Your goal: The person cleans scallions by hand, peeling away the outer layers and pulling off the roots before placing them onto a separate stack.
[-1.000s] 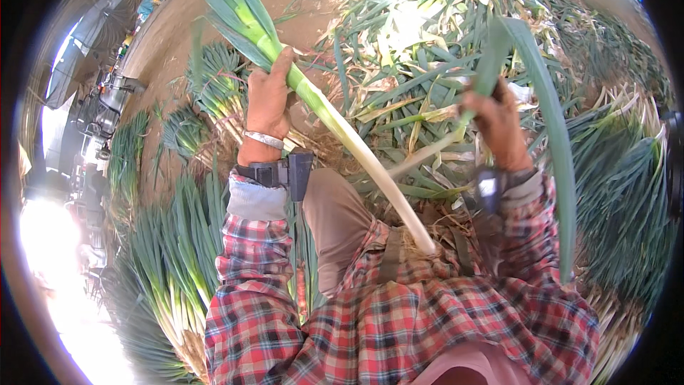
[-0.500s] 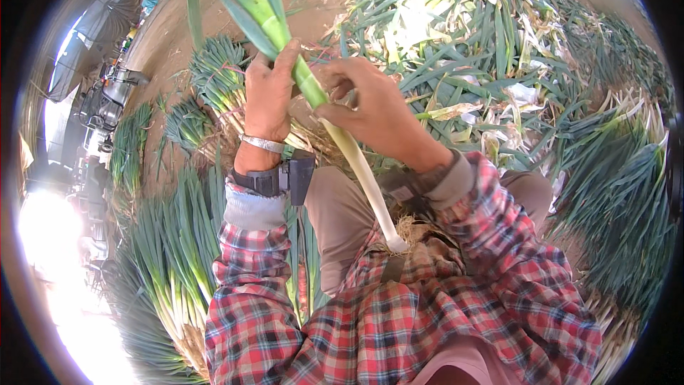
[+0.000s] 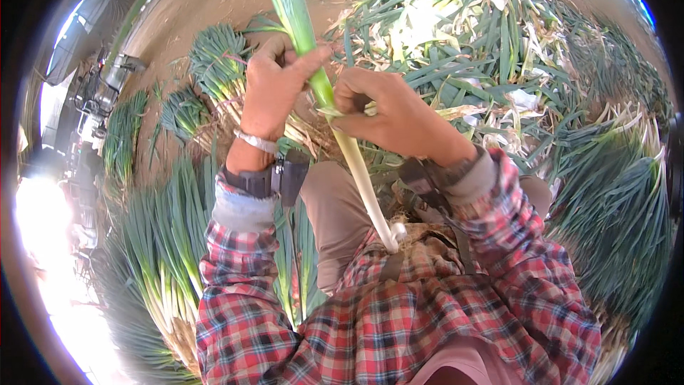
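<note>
A long leek (image 3: pixel 364 180) slants across my front, its white root end resting against my lap and its green leaves rising past the upper edge. My left hand (image 3: pixel 274 85) is closed round the green part of the stem. Just below it, on the right side of the stem, my right hand (image 3: pixel 388 110) pinches a strip of outer leaf where green turns to pale. That strip stands slightly away from the stem. Part of the right fingertips is hidden behind the curled fingers.
A heap of stripped leaves (image 3: pixel 484 50) covers the ground ahead and to the right. Tied leek bundles (image 3: pixel 217 57) lie at the far left. More leeks are piled near left (image 3: pixel 160 242) and along the right (image 3: pixel 613 199). A motorbike (image 3: pixel 107 93) stands at the left.
The leek has shifted and stands a little more upright. My right hand has moved slightly right and down, and a leaf strip now stands out from the stem.
</note>
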### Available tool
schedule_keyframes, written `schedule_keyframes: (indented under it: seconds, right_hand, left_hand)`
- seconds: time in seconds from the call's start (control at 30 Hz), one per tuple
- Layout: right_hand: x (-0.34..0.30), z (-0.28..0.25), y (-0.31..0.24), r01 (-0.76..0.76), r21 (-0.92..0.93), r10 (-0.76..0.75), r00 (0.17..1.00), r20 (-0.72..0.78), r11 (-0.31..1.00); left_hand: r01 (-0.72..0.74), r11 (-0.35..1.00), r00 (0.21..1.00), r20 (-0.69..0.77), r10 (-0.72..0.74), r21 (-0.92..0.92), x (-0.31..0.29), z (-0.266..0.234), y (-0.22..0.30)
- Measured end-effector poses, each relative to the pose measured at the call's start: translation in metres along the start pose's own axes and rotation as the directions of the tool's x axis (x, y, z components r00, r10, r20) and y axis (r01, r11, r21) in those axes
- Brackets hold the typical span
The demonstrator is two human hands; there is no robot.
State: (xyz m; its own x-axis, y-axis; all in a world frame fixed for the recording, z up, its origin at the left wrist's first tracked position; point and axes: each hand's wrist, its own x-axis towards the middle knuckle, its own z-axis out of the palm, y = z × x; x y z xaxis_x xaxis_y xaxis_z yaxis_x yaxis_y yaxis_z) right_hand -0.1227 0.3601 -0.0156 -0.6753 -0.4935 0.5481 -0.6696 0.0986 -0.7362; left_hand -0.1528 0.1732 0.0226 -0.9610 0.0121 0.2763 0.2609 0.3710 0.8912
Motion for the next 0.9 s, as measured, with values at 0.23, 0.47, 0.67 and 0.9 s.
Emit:
schedule_keyframes:
  seconds: [0.23, 0.47, 0.67, 0.9]
  right_hand:
    - [-0.066, -0.002, -0.006, -0.278, 0.871, 0.41, 0.907, 0.098, 0.406]
    - [-0.238, -0.061, 0.079, -0.442, -0.673, 0.625, 0.779, 0.039, 0.593]
    - [-0.134, -0.025, 0.051, -0.516, -0.213, 0.512, 0.856, -0.078, 0.83]
    - [0.011, 0.047, 0.013, -0.221, 0.273, 0.281, 0.938, -0.204, 0.936]
  left_hand:
    - [0.211, 0.746, 0.977, 0.13, -0.166, -0.631, -0.008, -0.005, -0.038]
    - [0.066, 0.878, 0.945, -0.253, -0.208, -0.474, 0.012, -0.06, -0.065]
    - [0.136, 0.645, 0.947, -0.092, -0.307, -0.752, -0.008, -0.054, -0.05]
    - [0.16, 0.639, 0.973, 0.012, -0.23, -0.752, -0.024, 0.004, -0.013]
